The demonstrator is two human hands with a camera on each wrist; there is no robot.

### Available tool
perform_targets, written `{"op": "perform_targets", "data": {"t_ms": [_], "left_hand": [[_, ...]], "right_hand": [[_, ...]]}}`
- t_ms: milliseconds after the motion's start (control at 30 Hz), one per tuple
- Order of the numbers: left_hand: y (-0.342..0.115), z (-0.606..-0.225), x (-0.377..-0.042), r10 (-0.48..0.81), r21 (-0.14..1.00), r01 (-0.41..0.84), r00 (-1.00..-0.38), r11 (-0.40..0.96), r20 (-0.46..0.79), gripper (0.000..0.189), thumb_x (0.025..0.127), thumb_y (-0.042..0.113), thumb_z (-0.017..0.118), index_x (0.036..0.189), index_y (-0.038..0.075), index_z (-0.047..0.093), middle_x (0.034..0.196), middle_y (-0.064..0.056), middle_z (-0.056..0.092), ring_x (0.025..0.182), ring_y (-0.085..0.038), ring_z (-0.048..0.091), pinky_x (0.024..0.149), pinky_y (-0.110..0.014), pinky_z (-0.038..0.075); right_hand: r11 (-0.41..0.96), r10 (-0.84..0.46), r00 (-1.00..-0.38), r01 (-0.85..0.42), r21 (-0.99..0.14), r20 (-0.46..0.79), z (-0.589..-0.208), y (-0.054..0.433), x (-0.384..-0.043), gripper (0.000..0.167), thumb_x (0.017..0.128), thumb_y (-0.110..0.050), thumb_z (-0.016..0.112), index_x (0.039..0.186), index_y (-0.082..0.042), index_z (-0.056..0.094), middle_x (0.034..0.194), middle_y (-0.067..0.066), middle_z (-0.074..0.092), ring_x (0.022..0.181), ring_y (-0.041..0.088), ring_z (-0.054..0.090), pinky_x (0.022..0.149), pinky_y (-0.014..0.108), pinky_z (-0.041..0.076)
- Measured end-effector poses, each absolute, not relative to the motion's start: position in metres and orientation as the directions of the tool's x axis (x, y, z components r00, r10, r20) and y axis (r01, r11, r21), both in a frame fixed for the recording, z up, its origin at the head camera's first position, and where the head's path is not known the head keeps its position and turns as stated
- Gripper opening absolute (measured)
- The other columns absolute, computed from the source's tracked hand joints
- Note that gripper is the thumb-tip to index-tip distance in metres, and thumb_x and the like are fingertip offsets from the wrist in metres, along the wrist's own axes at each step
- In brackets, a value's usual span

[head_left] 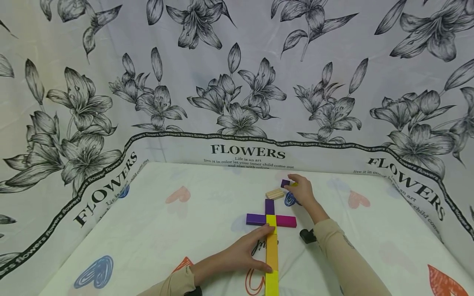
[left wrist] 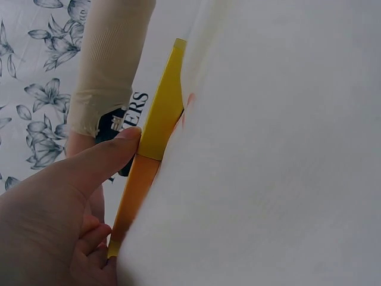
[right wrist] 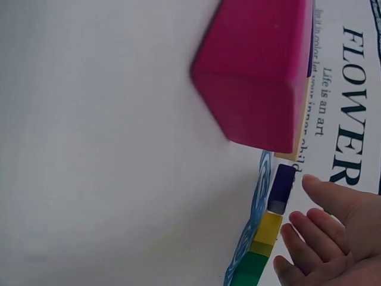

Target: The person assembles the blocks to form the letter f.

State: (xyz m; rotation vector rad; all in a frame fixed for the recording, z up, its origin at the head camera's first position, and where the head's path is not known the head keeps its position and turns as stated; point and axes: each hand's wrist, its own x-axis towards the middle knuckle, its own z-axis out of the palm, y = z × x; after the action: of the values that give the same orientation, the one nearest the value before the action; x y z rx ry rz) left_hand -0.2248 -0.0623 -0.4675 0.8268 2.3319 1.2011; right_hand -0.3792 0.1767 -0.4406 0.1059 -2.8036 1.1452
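My left hand (head_left: 242, 250) lies along a straight row of blocks, its thumb touching where a yellow block (head_left: 272, 283) meets an orange block (head_left: 272, 251). Its fingertips touch the row farther up, by another yellow block (head_left: 271, 220). Around the top of the row lie a purple block (head_left: 255, 219), a dark purple block (head_left: 269, 206) and a magenta block (head_left: 286, 221), making a cross shape. My right hand (head_left: 301, 191) is at the back, beside a small dark purple block (right wrist: 281, 187), a yellow block (right wrist: 266, 233) and a green block (right wrist: 249, 271). Its thumb stands apart from the purple one.
Plain wooden blocks (head_left: 275, 194) lie between the cross and my right hand. The white cloth (head_left: 207, 197) under everything is printed with hearts. A flower-printed curtain (head_left: 237, 94) rises behind. Black straps are at both wrists.
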Motion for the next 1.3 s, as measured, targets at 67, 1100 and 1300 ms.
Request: {"op": "perform_targets", "data": {"t_ms": [67, 1100, 1300], "left_hand": [[-0.0618, -0.4672, -0.2250, 0.660, 0.827, 0.329, -0.748, 0.457, -0.067, 0.090, 0.078, 0.045, 0.079, 0.152, 0.035, 0.029, 0.159, 0.017, 0.028, 0.151, -0.013, 0.023, 0.121, -0.049, 0.028], [-0.0595, -0.4663, -0.2257, 0.661, 0.827, 0.322, -0.747, 0.460, -0.077, 0.090, 0.078, 0.041, 0.080, 0.152, 0.035, 0.029, 0.159, 0.017, 0.028, 0.151, -0.012, 0.023, 0.120, -0.047, 0.031], [-0.0608, -0.4658, -0.2249, 0.653, 0.823, 0.318, -0.753, 0.470, -0.081, 0.091, 0.078, 0.044, 0.080, 0.152, 0.035, 0.029, 0.159, 0.017, 0.027, 0.151, -0.012, 0.023, 0.121, -0.048, 0.029]], "right_hand": [[0.718, -0.018, -0.992, -0.098, -0.689, 0.123, -0.4415, 0.1776, -0.3806, 0.049, 0.093, -0.010, 0.065, 0.138, 0.002, 0.050, 0.141, 0.023, 0.052, 0.135, 0.040, 0.046, 0.114, 0.050, 0.039], [0.779, 0.012, -0.981, -0.114, -0.616, 0.196, -0.4490, 0.1775, -0.3834, 0.035, 0.090, -0.004, 0.065, 0.125, 0.003, 0.061, 0.127, 0.022, 0.064, 0.125, 0.039, 0.055, 0.111, 0.051, 0.041], [0.749, 0.000, -0.979, -0.134, -0.649, 0.202, -0.4470, 0.1802, -0.3808, 0.035, 0.091, -0.004, 0.065, 0.125, 0.003, 0.061, 0.127, 0.022, 0.064, 0.124, 0.039, 0.056, 0.111, 0.051, 0.042]]}}
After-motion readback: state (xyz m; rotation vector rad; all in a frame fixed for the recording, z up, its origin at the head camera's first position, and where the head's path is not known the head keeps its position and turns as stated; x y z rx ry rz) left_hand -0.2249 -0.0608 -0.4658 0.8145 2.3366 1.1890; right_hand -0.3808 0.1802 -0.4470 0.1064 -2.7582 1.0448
